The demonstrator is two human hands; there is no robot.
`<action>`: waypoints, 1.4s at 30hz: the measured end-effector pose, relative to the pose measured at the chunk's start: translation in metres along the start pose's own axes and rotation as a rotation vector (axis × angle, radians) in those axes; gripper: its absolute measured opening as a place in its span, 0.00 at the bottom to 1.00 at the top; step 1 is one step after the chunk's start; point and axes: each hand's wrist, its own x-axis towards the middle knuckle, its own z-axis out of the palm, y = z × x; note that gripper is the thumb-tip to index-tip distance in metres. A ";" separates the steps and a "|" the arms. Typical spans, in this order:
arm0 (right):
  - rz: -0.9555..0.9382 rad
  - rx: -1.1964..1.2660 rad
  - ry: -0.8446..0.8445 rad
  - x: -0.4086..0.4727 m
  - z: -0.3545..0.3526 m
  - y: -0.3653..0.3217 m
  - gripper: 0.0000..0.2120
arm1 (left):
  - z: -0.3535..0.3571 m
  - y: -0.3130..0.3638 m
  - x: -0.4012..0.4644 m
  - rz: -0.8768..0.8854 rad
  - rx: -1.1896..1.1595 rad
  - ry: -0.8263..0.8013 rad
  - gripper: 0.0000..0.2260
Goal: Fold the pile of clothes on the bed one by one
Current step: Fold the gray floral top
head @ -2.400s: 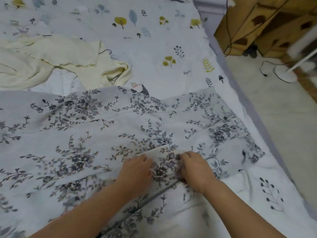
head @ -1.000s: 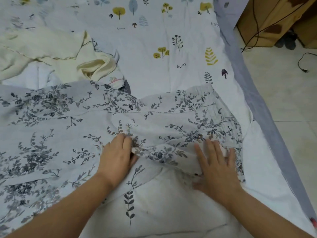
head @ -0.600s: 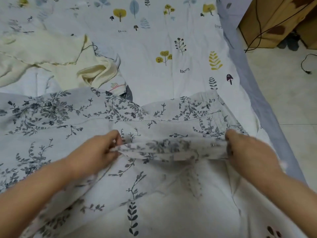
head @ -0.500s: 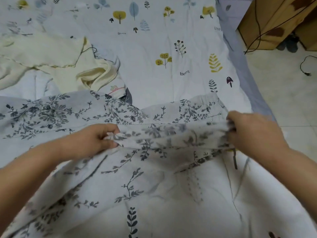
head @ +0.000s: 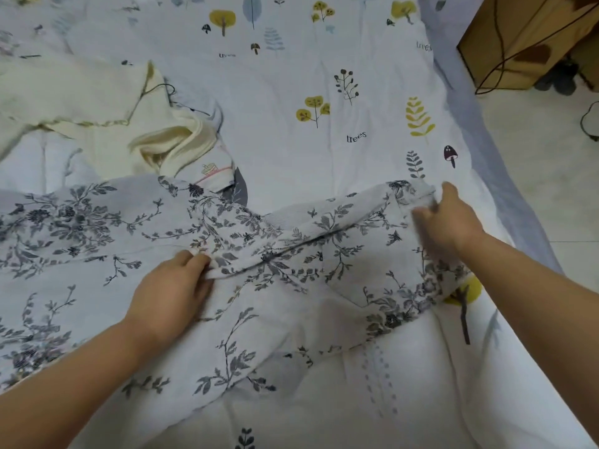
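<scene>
Floral garment [head: 97,241] is spread across the bed [head: 291,102]; a cream garment [head: 97,102] is bunched just beyond it, wooden cabinet [head: 518,37] off to the rt. A fold is pinched in left hand [head: 171,293]'s grip; right hand [head: 450,218]'s grip blurred, cannot tell. Vs 0.5 s ago, the fold has been laid further over.

Wooden cabinet [head: 525,37] and black cable [head: 496,53] beside tiled floor [head: 551,176]
</scene>
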 end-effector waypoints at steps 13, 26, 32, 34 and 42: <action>0.115 -0.129 -0.092 0.014 0.002 0.028 0.20 | -0.017 -0.017 0.104 0.003 0.194 -0.034 0.18; 0.010 0.038 -0.013 0.005 -0.024 0.033 0.10 | -0.011 0.003 0.114 0.047 0.127 -0.232 0.11; 0.039 -0.082 0.166 -0.018 -0.091 0.075 0.12 | -0.022 0.038 0.110 0.228 -0.024 -0.192 0.11; 0.113 -0.162 0.164 -0.017 -0.095 0.092 0.14 | -0.007 0.050 0.107 0.339 0.077 -0.080 0.12; 0.068 -0.439 0.239 -0.016 -0.036 0.106 0.21 | 0.031 0.064 0.074 0.205 0.192 0.111 0.09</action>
